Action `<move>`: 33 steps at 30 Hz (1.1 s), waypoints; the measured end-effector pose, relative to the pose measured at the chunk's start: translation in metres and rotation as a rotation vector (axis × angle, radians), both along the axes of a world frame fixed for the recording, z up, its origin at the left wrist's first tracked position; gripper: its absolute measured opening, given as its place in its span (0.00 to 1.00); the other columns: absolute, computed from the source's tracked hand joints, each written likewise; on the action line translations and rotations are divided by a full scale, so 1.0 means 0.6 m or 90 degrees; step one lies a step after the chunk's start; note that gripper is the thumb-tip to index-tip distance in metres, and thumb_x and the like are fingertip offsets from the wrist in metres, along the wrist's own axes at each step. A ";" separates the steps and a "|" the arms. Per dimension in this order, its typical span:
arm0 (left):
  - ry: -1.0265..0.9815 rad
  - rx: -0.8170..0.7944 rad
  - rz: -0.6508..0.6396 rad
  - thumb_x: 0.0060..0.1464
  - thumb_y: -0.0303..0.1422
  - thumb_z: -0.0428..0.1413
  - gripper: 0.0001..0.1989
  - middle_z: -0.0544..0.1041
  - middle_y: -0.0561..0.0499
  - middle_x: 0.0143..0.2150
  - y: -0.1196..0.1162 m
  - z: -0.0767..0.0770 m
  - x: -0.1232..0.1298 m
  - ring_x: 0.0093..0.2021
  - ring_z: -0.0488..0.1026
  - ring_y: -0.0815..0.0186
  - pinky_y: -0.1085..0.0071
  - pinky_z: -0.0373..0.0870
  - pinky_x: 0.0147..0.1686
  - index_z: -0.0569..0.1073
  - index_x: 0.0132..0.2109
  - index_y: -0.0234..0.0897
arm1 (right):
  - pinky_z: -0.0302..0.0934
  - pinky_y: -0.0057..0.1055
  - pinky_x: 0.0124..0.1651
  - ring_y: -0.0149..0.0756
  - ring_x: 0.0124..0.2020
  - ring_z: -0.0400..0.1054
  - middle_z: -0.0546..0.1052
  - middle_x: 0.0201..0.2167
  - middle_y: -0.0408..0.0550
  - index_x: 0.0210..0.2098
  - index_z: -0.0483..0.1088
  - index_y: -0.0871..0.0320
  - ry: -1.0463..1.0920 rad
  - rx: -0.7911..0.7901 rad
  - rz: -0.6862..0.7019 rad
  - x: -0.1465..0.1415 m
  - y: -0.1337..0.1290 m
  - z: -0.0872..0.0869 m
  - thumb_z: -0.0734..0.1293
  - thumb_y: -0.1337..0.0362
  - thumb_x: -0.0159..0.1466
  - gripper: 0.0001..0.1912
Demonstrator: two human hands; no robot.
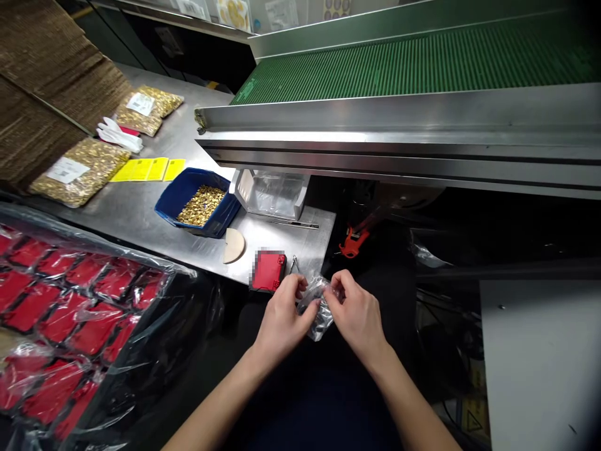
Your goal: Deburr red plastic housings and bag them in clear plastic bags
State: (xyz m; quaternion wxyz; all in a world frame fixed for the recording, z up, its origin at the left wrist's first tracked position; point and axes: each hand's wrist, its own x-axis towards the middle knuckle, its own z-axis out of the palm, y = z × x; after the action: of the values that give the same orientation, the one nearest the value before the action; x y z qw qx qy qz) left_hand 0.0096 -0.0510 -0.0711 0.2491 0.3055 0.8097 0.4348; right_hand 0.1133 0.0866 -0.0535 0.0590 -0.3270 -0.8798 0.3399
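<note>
A crumpled clear plastic bag [321, 319] is pinched between my two hands, just off the near corner of the metal table. My left hand [286, 312] grips its left side, thumb pointing right. From the other side my right hand [357, 313] closes its fingertips on the bag's upper right. What the bag holds, if anything, I cannot make out. Close to my left hand lies a red and black box [269, 270] at the table edge, with small metal tweezers or pliers [294, 264] beside it. A half-round wooden piece [233, 245] rests further left.
A blue bin [164, 203] holds small brass-coloured parts, next to a clear-grey tray [239, 186]. Bags of brass parts [82, 169], yellow cards [141, 170] and white gloves [119, 135] lie behind. Red packs [61, 316] fill a lined box at left. A green conveyor [399, 62] crosses above.
</note>
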 end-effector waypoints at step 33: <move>-0.475 -0.038 0.312 0.48 0.48 0.67 0.21 0.69 0.58 0.21 -0.196 -0.054 0.023 0.20 0.65 0.70 0.76 0.63 0.18 0.68 0.33 0.38 | 0.63 0.27 0.41 0.35 0.40 0.71 0.78 0.41 0.42 0.45 0.75 0.51 -0.011 -0.493 0.167 -0.005 -0.027 -0.005 0.75 0.55 0.61 0.15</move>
State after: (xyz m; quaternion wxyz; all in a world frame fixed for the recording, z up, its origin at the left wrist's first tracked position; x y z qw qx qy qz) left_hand 0.0236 -0.1684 -0.1033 0.4226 -0.0805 0.7248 0.5381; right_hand 0.1106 0.0705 -0.0566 -0.1198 -0.2125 -0.7216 0.6479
